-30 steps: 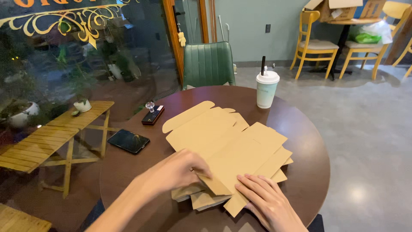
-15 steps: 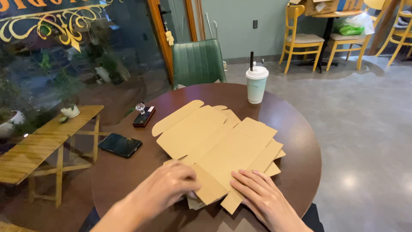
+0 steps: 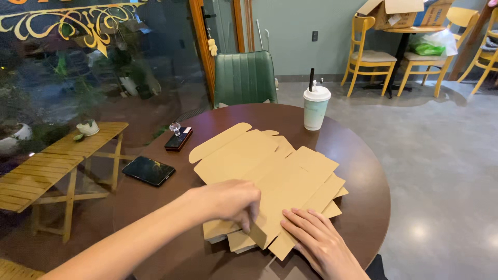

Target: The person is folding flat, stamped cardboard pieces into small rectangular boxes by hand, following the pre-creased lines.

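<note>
— Position of the flat cardboard sheets (image 3: pixel 270 181)?

— Stacked unfolded on the round brown table (image 3: pixel 363 171), spreading from its middle toward the near edge. The left hand (image 3: pixel 228 199) lies on the near left part of the stack, fingers curled over the edge of a top flap and pinching it. The right hand (image 3: pixel 316 241) lies flat, fingers spread, pressing the near right corner.

— Anything obscured?

— The lower sheets show only as edges beneath the left hand; their number cannot be told. The right wrist is cut off by the frame.

— Surroundings?

— A lidded cup with a straw (image 3: pixel 315 106) stands beyond the stack; two dark phones (image 3: pixel 149 170) lie well left of it.
</note>
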